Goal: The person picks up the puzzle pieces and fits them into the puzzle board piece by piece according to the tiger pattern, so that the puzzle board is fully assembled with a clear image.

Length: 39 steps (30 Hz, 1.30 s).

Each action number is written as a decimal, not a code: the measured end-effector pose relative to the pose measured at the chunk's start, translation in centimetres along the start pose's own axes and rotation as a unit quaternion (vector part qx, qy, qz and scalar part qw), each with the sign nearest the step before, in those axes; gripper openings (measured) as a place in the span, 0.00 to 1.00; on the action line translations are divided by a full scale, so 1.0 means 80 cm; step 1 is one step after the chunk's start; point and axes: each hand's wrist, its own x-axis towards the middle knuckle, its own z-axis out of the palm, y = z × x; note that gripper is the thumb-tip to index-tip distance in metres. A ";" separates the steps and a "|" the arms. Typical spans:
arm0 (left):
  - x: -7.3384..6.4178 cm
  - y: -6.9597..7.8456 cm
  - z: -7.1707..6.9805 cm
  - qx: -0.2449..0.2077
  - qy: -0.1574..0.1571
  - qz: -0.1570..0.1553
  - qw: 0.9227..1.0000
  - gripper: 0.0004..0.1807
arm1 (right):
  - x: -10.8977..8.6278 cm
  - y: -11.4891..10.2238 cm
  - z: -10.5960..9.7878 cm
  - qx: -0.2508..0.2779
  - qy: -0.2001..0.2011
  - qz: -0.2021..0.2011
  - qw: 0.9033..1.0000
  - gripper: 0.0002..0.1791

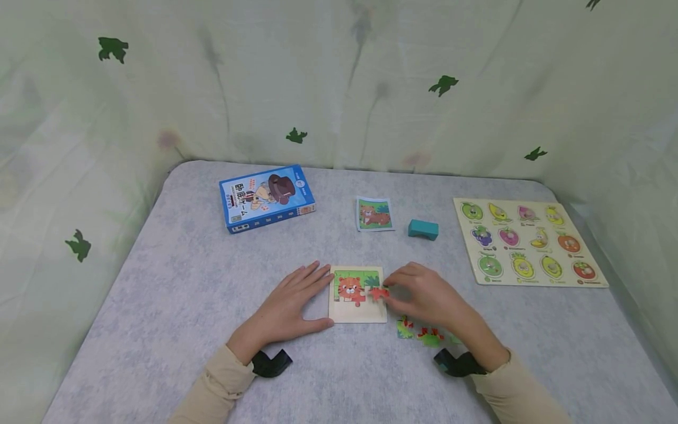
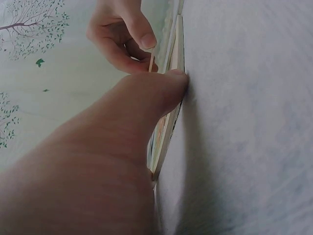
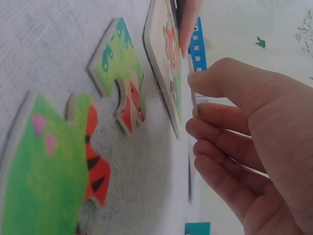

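A small square wooden puzzle board (image 1: 357, 315) lies flat in the middle of the table, with tiger-picture pieces set in its upper part. My left hand (image 1: 288, 306) rests at the board's left side, fingers spread, its fingertips touching the edge. Over the board's right side, my right hand (image 1: 424, 294) pinches a red puzzle piece (image 1: 378, 292) between thumb and finger; the right wrist view shows this piece edge-on. Loose puzzle pieces lie below the right hand, among them a green one with red (image 3: 117, 63) and a larger green one with striped red (image 3: 49, 161).
Behind the board lie a picture card (image 1: 375, 214) and a teal block (image 1: 423, 229). A blue game box (image 1: 267, 197) stands at the back left. On the right lies a wooden fruit board (image 1: 529, 244). A patterned curtain (image 1: 339, 76) hangs behind the table.
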 end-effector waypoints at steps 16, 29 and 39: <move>0.001 0.000 0.000 -0.001 -0.009 -0.005 1.000 0.51 | 0.012 -0.008 0.008 -0.025 -0.007 -0.025 0.999 0.15; 0.002 0.000 0.000 -0.001 -0.005 -0.003 1.000 0.51 | 0.018 -0.013 0.008 -0.044 -0.012 -0.033 0.998 0.14; 0.001 0.000 -0.001 -0.001 -0.006 -0.003 1.000 0.51 | 0.020 -0.014 0.008 -0.049 -0.023 -0.041 0.998 0.15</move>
